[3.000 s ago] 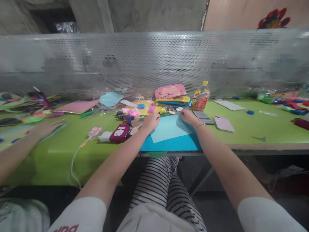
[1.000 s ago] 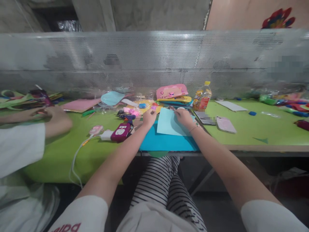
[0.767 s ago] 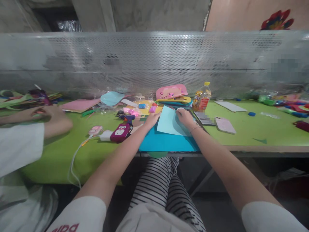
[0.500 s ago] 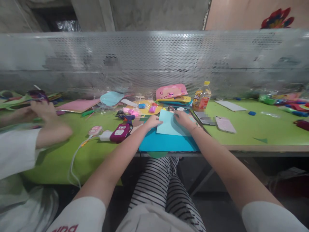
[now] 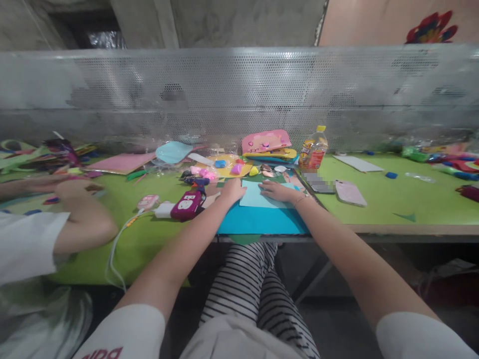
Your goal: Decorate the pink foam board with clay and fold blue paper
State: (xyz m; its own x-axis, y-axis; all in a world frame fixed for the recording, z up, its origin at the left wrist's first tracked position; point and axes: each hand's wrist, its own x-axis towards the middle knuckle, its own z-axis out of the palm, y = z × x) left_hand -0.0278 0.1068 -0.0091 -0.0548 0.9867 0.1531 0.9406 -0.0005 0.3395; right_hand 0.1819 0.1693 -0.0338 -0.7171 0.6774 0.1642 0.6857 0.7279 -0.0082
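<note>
A light blue paper sheet (image 5: pixel 255 200) lies folded flat on a darker blue sheet (image 5: pixel 262 222) at the near edge of the green table (image 5: pixel 392 209). My left hand (image 5: pixel 232 190) rests at the paper's left edge with its fingers curled on it. Fingers stretched out, my right hand (image 5: pixel 276 190) presses flat on the paper's top right part. A magenta glue gun (image 5: pixel 187 204) with a white plug lies just left of my left hand.
Foam craft pieces (image 5: pixel 266 142), small coloured bits and an orange drink bottle (image 5: pixel 313 149) crowd the space behind the paper. A pink phone (image 5: pixel 348 192) lies to the right. Another person's arms (image 5: pixel 71 209) work at the left. A perforated metal screen (image 5: pixel 239 94) closes the back.
The light blue sheet, earlier raised and tilted between my hands, has been folded down and now lies flat. My right hand has spread out on it. The person at left shifted their arms.
</note>
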